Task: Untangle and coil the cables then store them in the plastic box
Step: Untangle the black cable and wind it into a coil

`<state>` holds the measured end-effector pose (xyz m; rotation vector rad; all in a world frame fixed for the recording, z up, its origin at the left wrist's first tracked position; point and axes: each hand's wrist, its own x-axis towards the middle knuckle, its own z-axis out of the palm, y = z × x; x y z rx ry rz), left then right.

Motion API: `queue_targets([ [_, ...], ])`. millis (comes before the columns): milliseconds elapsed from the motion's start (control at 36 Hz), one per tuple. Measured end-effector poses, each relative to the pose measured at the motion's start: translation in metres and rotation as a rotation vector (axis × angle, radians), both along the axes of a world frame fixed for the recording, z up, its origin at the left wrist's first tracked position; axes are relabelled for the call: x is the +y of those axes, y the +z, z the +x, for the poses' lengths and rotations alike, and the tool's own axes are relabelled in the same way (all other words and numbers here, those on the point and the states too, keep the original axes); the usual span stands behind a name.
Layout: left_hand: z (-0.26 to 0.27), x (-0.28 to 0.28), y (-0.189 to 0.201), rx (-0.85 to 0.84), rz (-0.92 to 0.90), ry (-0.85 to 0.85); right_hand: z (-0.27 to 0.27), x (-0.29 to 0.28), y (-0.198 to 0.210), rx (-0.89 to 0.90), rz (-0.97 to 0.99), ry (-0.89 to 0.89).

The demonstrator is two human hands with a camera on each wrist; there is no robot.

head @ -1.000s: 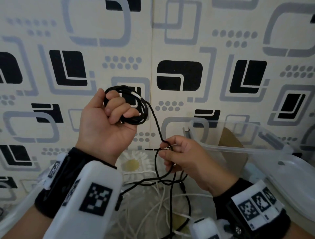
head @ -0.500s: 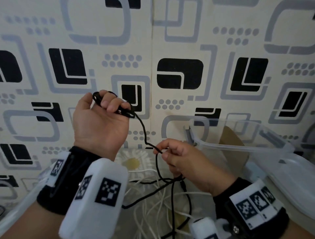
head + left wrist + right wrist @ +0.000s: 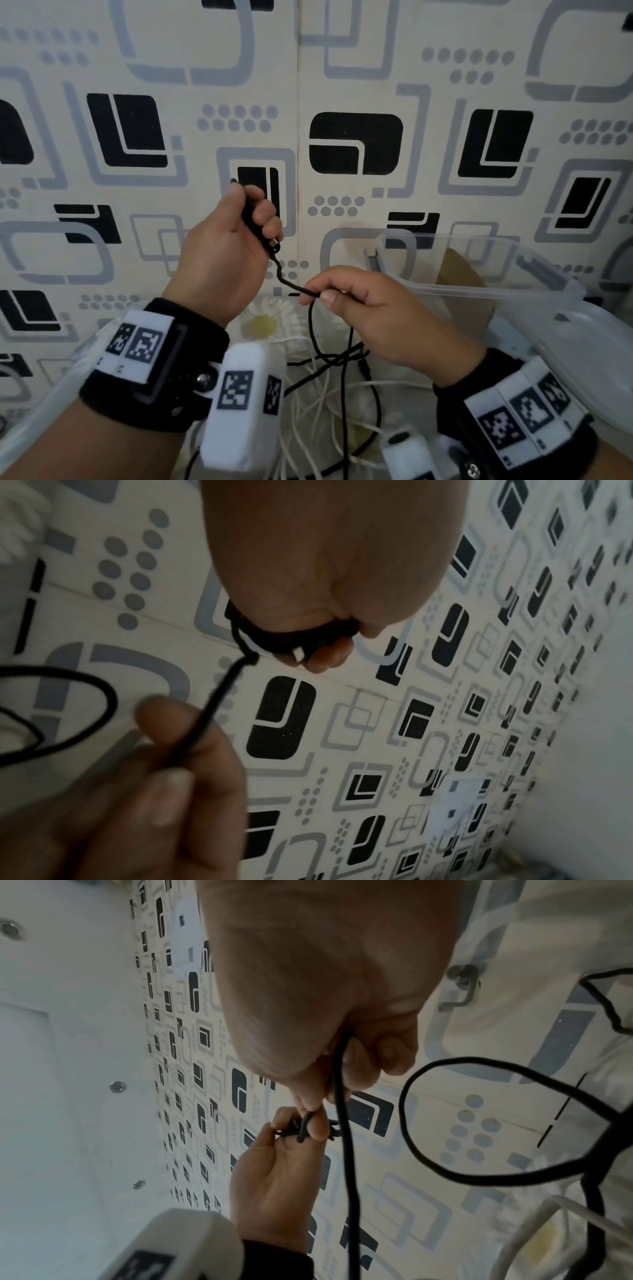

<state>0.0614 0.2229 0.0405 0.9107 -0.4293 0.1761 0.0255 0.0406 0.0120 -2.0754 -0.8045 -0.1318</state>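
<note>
Black cable (image 3: 287,278), one, runs between two hands; left hand (image 3: 226,253) fists its coiled end, right hand (image 3: 370,308) pinches it lower; several white cables (image 3: 308,404) tangle beneath; one clear plastic box (image 3: 479,291) stands right.

Matt black cable (image 3: 284,277) — translucent, glossy plastic box (image 3: 479,291) — smooth white cables (image 3: 325,387).
</note>
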Motion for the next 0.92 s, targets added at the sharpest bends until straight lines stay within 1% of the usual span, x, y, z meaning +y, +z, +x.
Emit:
queue_targets([
  [83, 0.0, -0.002, -0.004, -0.03, 0.148, 0.032, 0.0, 0.003, -0.001, -0.029, 0.032, -0.022],
  [194, -0.003, -0.005, -0.007, -0.108, 0.438, 0.131, -0.002, 0.004, -0.001, -0.009, 0.105, -0.009],
  [250, -0.005, -0.007, -0.009, -0.141, 0.549, 0.155, -0.002, 0.002, 0.001, 0.008, 0.136, 0.002],
  [472, -0.011, -0.013, -0.013, -0.303, 0.86, 0.275, -0.003, 0.006, 0.005, 0.043, 0.158, -0.005],
  [583, -0.011, -0.017, -0.016, -0.366, 1.023, 0.306, -0.004, 0.008, 0.006, 0.029, 0.188, -0.061],
  [639, -0.01, -0.017, -0.019, -0.396, 1.082, 0.32, -0.002, 0.009, 0.005, 0.026, 0.237, -0.112],
  [694, -0.008, -0.016, -0.021, -0.397, 1.134, 0.313, 0.001, 0.008, 0.004, 0.079, 0.288, -0.148],
  [722, -0.007, -0.015, -0.022, -0.39, 1.157, 0.306, 0.001, 0.007, 0.004, 0.135, 0.318, -0.149],
  [806, -0.008, -0.014, -0.024, -0.352, 1.178, 0.269, 0.003, 0.002, 0.008, 0.343, 0.471, -0.088],
  [833, -0.009, -0.014, -0.023, -0.34, 1.18, 0.255, 0.004, 0.001, 0.009, 0.388, 0.51, -0.073],
  [917, -0.012, -0.015, -0.023, -0.334, 1.229, 0.209, 0.006, -0.001, 0.009, 0.432, 0.537, -0.065],
])
